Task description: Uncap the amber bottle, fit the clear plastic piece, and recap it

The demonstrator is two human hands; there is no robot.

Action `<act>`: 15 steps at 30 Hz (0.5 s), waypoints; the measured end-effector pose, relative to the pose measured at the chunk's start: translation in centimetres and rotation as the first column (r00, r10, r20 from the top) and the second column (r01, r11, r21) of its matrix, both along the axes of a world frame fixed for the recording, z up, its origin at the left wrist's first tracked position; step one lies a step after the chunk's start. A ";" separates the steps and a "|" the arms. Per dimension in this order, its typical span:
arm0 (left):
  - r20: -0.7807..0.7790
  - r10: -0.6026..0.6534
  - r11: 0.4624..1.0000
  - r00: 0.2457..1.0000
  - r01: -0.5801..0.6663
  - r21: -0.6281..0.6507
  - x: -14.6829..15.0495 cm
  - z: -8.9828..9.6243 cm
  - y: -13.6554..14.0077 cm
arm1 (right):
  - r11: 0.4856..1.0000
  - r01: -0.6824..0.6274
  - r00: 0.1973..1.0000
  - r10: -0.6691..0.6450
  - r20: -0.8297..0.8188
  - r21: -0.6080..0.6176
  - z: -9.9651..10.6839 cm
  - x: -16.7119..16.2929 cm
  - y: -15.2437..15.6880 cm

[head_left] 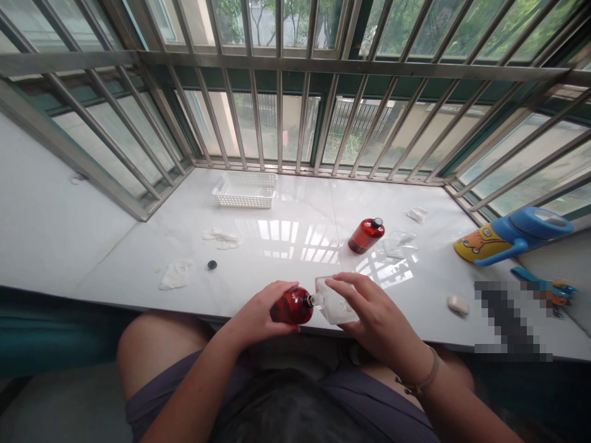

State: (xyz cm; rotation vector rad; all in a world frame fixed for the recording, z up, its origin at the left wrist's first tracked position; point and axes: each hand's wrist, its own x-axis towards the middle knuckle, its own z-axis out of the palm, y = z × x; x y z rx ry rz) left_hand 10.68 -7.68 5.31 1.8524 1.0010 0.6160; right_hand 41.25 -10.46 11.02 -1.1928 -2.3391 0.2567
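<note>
My left hand [258, 314] is wrapped round a red-amber bottle [295, 307], held near the sill's front edge with its uncapped neck toward the right. In my right hand [369, 307] is a clear square bottle [339, 301], tilted so that its threaded neck meets the mouth of the red bottle. Whether liquid passes between the two is too small to tell. A small black cap [212, 264] lies to the left of my hands. Beyond them stands a second red bottle [366, 236] with a black cap on.
A white perforated basket [244, 191] sits at the back by the barred window. Crumpled tissues [175, 275] lie on the left, another tissue [417, 214] at back right. A clear packet [399, 243], a pale soap-like block [458, 304] and a blue-yellow water bottle [512, 234] are on the right.
</note>
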 end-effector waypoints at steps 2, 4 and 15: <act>0.001 0.001 1.000 1.000 -0.001 -0.004 0.0 0.0 0.0 | 1.000 -0.004 1.000 0.004 0.010 0.007 0.0 0.1 0.0; 0.002 0.003 1.000 1.000 -0.003 -0.005 0.0 0.1 0.0 | 1.000 -0.006 1.000 0.005 0.020 0.012 0.0 0.1 0.1; -0.005 0.003 1.000 1.000 -0.003 -0.016 0.0 0.3 0.0 | 0.999 0.007 0.999 -0.008 0.038 0.033 0.2 0.1 0.0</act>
